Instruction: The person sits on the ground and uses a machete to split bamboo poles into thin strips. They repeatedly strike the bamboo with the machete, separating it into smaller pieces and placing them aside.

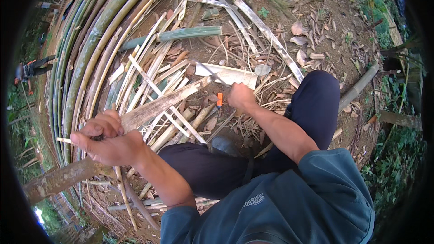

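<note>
The left hand (pixel 106 140) is closed in a firm grip around the near end of a long bamboo slat (pixel 158 105). The slat runs from this hand up and to the right, its long axis pointing at the right hand (pixel 241 98), which is nearer to the far end. The right hand is closed on a knife with an orange handle (pixel 219 100), and the blade meets the slat's far tip. Split bamboo strips (pixel 149 70) lie on the ground under it
</note>
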Tool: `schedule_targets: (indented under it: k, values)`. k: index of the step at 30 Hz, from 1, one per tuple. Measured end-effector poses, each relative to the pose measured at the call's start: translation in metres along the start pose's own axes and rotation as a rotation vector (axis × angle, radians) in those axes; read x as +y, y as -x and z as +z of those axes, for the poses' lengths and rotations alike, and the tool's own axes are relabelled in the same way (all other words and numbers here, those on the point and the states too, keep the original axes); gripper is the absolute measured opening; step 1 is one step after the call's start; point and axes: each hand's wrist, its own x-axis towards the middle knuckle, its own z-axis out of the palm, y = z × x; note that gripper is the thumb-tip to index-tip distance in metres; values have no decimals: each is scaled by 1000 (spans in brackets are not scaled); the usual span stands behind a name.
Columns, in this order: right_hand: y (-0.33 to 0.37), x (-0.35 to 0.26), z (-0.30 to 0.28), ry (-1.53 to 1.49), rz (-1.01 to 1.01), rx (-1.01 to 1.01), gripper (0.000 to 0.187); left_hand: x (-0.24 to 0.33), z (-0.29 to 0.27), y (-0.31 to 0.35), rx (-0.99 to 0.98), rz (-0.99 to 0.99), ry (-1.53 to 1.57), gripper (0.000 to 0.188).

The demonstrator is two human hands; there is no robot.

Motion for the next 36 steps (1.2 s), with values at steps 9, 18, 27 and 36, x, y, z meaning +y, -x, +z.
schedule_targets:
  k: [9, 18, 27, 36]
  values:
    - [-6, 40, 27, 20, 137, 18, 28, -15, -28, -36, -107, -23, -8, 55]
    - [-21, 68, 34, -4, 240, -11, 35, -26, -63, -53, -377, -52, 299, 56]
    - [25, 21, 47, -72, 73, 91, 34, -23, -50, -46, -167, -61, 175, 46]
    - [26, 51, 61, -51, 241, 22, 29, -13, -31, -32, 151, -66, 35, 46]
